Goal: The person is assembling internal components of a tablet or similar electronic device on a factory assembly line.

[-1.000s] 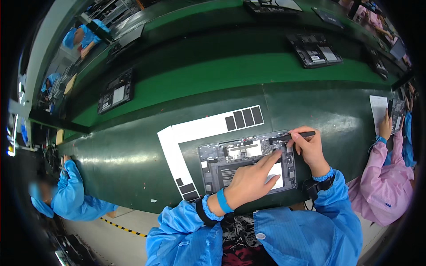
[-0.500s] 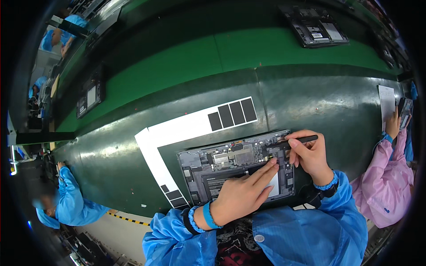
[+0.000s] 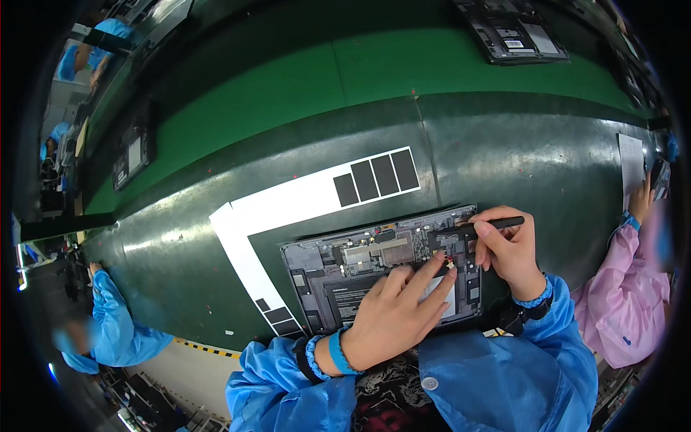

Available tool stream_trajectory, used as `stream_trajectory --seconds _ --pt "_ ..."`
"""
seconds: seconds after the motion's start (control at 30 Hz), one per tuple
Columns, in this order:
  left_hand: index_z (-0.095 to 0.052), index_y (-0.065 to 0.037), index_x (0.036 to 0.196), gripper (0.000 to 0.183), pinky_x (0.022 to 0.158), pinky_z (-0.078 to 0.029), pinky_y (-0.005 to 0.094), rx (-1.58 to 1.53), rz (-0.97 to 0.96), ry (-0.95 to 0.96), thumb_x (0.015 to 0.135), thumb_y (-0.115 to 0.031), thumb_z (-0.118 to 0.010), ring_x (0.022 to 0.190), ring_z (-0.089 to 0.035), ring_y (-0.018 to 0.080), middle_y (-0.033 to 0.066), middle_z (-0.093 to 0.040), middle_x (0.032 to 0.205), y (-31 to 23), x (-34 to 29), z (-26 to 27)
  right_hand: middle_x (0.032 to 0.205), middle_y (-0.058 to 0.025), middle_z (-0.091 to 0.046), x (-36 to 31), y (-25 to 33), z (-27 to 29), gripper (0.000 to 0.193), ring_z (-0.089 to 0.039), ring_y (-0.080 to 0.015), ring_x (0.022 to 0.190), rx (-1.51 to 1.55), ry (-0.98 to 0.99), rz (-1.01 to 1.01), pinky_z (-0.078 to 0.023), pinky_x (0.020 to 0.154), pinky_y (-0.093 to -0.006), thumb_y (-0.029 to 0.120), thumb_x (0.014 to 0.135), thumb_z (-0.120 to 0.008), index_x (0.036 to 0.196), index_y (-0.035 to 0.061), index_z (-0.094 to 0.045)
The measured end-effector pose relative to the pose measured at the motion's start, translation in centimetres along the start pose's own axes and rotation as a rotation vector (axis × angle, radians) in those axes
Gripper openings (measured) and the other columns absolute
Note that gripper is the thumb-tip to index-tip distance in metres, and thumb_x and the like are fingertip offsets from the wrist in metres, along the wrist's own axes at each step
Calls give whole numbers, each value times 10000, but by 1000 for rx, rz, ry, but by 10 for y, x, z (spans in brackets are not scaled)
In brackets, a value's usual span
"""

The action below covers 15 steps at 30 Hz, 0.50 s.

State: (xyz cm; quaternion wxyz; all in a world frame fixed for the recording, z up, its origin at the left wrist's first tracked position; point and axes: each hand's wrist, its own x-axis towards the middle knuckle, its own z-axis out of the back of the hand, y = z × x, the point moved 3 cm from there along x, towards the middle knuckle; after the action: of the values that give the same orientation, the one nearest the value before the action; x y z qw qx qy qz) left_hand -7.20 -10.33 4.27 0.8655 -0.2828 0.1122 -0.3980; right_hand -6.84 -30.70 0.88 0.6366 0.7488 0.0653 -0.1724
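Note:
An opened laptop or tablet chassis (image 3: 309,263) lies in front of me, its circuit board (image 3: 396,250) and black battery (image 3: 345,301) exposed. Across its lower right part stretches my left hand (image 3: 394,309), open, palm down, with fingers spread. Two of its fingertips rest beside a small connector with red wires (image 3: 450,263). My right hand (image 3: 509,248) is closed around slim black tweezers (image 3: 509,222) at the chassis's upper right corner. The tweezers point left over the board; I cannot make out exactly what their tip touches.
A white L-shaped sheet with black rectangles (image 3: 288,209) lies just beyond the chassis on the dark green bench (image 3: 504,158). Another opened chassis (image 3: 515,36) sits at the far right, one more (image 3: 134,155) at the left. Co-workers in pink (image 3: 622,309) and blue (image 3: 119,317) flank me.
My left fingers have spread apart, and the red-wired connector now shows between them. My right hand still grips the tweezers in about the same place. The whole view has shifted slightly.

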Motion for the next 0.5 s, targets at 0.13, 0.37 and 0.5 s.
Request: stream_trajectory --seconds 0.13,0.37,0.5 --pt "-597 -198 1252 486 889 -427 335 168 13 29 802 -352 -701 1081 -457 258 46 -421 1456 -2 0 -7 635 -95 -635 0 -1 2 132 -597 -121 482 -16 -3 7 -460 412 -213 47 912 -616 965 -70 -645" --pt "-536 -260 1340 579 1011 -307 574 255 43 15 799 -410 -679 1321 -336 406 102 -351 1501 -1 -3 -13 868 -157 -695 3 -7 1 162 -687 -175 653 36 54 62 -521 472 -221 55 922 -607 1023 -68 -636" --pt "-547 -269 1332 539 1018 -289 596 222 28 -29 819 -386 -667 1337 -306 428 130 -331 1507 -2 -4 -8 1131 -190 -654 8 -6 0 210 -698 -204 723 133 19 148 -551 523 -236 92 950 -570 1088 -56 -622"
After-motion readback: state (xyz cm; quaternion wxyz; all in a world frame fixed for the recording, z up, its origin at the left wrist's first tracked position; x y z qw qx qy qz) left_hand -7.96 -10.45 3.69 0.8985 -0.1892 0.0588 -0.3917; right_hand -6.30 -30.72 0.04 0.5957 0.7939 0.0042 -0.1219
